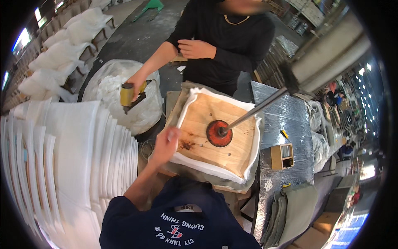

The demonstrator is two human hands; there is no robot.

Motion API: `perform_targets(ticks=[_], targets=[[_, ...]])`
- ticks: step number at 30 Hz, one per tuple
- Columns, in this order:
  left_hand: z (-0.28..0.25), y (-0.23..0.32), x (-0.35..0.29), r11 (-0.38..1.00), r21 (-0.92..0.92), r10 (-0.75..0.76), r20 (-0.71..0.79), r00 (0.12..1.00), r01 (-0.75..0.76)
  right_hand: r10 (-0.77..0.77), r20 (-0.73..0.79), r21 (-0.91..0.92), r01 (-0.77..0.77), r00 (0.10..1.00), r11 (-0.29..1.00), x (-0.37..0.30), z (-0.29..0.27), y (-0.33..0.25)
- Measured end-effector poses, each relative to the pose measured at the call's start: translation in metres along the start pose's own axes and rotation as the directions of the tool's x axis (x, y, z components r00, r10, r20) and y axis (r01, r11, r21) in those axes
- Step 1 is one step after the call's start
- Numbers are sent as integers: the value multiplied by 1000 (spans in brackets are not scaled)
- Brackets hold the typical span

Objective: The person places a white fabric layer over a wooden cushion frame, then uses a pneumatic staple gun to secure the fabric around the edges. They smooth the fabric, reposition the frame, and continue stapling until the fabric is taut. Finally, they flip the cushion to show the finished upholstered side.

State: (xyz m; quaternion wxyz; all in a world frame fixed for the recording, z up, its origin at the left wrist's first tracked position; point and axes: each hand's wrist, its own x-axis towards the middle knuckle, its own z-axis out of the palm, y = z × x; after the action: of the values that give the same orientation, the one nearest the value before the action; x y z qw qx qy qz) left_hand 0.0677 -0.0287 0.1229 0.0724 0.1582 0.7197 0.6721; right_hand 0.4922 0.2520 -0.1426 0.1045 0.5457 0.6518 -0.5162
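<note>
My left hand (pixel 166 143) is at the left edge of a square wooden seat panel (pixel 199 114), close to the white padding (pixel 211 168) along its rim. Motion blurs its fingers, so I cannot make out a grip. My right hand is out of view. Grey fabric (pixel 180 97) shows beneath the padding. A red round press pad (pixel 213 141) on a metal rod (pixel 257 108) rests on the panel, which has dark smudges and several small holes. Across from me, a person in black holds a yellow and black staple gun (pixel 126 95); their other hand (pixel 197 49) is in front of their chest.
Stacked white foam sheets (pixel 78 145) stand at left, behind them a clear plastic bag (pixel 112 74) of white scraps. At right, a film-wrapped table (pixel 269 108) carries a small wooden box (pixel 282 157), a yellow cutter (pixel 284 134) and grey fabric pieces (pixel 292 207). Wrapped chairs (pixel 62 56) line the far left.
</note>
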Motion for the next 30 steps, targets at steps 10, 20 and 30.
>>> perform_targets(ticks=[10,20,30], targets=[[-192,192,63,103,778,751,-469,-464,-620,-54,89,-158,68,995,985,-2,2,-33],[-161,-32,72,556,831,-65,21,998,19,51,64,-285,-31,997,958,-32,12,68],[-36,-111,-51,416,824,-213,499,840,-384,55,-110,-195,-75,992,978,-77,28,91]])
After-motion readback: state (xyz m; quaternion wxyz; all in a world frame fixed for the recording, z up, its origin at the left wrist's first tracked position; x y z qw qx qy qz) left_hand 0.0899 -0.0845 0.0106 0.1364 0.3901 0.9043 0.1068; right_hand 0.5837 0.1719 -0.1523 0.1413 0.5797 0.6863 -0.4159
